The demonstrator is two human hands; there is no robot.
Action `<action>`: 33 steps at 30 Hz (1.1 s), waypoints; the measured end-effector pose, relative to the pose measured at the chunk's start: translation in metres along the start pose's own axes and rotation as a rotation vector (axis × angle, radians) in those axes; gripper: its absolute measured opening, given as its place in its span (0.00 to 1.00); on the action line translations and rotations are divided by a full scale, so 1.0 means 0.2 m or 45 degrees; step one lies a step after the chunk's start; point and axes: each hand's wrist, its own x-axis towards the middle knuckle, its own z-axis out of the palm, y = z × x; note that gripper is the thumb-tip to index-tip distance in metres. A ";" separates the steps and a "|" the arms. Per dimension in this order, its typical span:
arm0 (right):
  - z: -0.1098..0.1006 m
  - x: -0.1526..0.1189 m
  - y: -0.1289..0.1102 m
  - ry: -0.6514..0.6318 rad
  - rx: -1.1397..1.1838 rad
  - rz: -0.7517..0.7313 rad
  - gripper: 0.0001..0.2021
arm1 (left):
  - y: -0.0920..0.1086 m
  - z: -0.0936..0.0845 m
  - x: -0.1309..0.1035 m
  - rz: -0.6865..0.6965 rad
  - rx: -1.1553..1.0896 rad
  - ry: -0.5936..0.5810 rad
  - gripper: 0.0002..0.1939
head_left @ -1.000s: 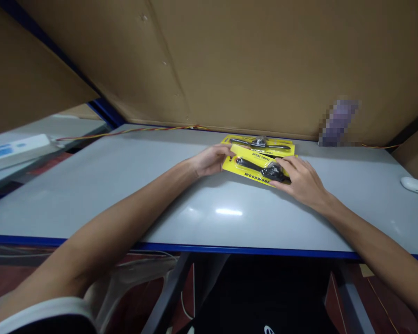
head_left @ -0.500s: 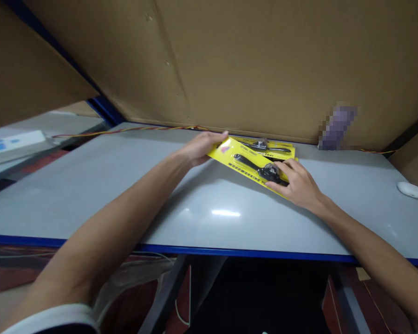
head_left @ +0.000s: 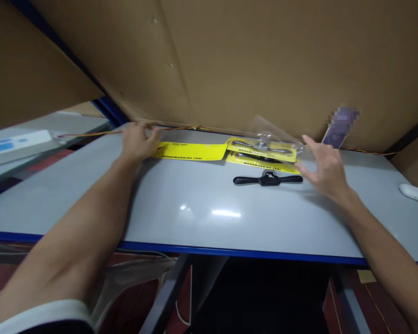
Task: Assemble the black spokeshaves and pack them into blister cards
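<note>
My left hand (head_left: 139, 143) is closed on the left end of a flat yellow backing card (head_left: 194, 152), which lies low over the table toward the back. My right hand (head_left: 327, 169) has its thumb and fingers about the right end of a clear plastic blister cover (head_left: 277, 130), blurred and tilted up. In front of the packs, a loose black spokeshave (head_left: 270, 179) lies flat on the table, touched by neither hand. Behind it, two yellow-carded spokeshave packs (head_left: 263, 163) overlap each other, partly seen through the plastic.
The grey table (head_left: 181, 199) has a blue front edge and a cardboard wall (head_left: 230, 65) behind it. A purple pixelated item (head_left: 339, 127) leans on the wall. A white rounded case (head_left: 412, 192) sits at right. Red and yellow wires (head_left: 104, 133) run along the back.
The pack held in both hands has come apart: the card is now at left, the plastic cover at right, and the spokeshave on the table. My hands have moved apart.
</note>
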 end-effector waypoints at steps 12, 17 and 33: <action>-0.02 -0.07 0.49 -0.612 -0.317 0.809 0.25 | 0.78 0.25 -0.28 0.762 -0.303 -0.257 0.29; -0.01 -0.06 0.51 -0.478 -0.234 0.908 0.20 | 0.81 0.28 -0.32 0.770 -0.043 -0.421 0.39; 0.06 -0.03 0.20 0.260 0.155 0.472 0.14 | 0.84 0.25 -0.35 0.972 -0.138 -0.112 0.24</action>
